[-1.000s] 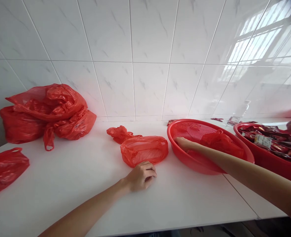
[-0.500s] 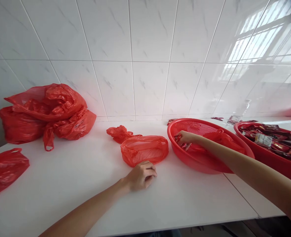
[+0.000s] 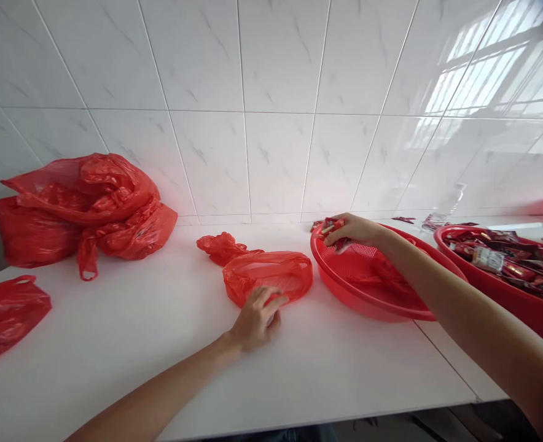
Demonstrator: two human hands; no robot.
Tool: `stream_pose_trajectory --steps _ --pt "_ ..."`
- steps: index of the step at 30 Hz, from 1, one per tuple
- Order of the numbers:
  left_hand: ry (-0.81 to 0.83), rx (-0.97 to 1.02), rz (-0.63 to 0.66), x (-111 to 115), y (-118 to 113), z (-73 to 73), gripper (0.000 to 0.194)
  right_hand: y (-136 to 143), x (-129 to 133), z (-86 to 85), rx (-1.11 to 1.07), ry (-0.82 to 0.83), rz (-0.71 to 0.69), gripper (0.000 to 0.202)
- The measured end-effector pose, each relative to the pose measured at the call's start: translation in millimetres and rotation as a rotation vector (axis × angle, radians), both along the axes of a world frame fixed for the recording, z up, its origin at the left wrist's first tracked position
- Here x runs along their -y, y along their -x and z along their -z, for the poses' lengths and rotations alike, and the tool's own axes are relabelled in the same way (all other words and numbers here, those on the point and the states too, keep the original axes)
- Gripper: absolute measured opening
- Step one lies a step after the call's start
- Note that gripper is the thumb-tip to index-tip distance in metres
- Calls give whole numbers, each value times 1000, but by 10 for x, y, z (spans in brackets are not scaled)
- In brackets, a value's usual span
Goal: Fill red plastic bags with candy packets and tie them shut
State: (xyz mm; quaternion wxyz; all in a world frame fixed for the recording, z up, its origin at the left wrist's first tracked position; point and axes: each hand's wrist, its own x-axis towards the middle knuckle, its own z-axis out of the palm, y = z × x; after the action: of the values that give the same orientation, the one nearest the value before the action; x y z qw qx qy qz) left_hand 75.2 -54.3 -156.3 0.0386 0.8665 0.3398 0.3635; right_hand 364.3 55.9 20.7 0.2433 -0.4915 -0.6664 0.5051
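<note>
An opened red plastic bag [image 3: 294,261] lies on the white table with its mouth spread upward. My left hand [image 3: 257,316] is at the bag's near edge, fingers loosely bent and apart, with nothing visible in them. Over the left rim of a red perforated basket [image 3: 345,294], my right hand [image 3: 352,230] is closed around small red-wrapped packets [image 3: 330,227]; some stick out past the fingertips. More red plastic bag [image 3: 382,270] lies inside the basket, partly hidden by my right forearm.
A second red basket [image 3: 465,270] full of wrapped packets [image 3: 515,258] stands at the right. A crumpled red bag [image 3: 223,247] lies behind the opened one. Large stuffed red bags [image 3: 87,209] and another red bag [image 3: 8,319] sit left. A tiled wall [image 3: 276,159] closes the back.
My right hand has risen from inside the basket to its left rim, bringing packets up. My left hand has shifted slightly, its fingers lifting over the bag's near edge.
</note>
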Motion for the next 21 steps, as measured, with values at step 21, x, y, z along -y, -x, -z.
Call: stream_pose_trajectory --steps 21 --pt "123 -64 29 -15 39 23 31 566 96 116 875 -535 -84 58"
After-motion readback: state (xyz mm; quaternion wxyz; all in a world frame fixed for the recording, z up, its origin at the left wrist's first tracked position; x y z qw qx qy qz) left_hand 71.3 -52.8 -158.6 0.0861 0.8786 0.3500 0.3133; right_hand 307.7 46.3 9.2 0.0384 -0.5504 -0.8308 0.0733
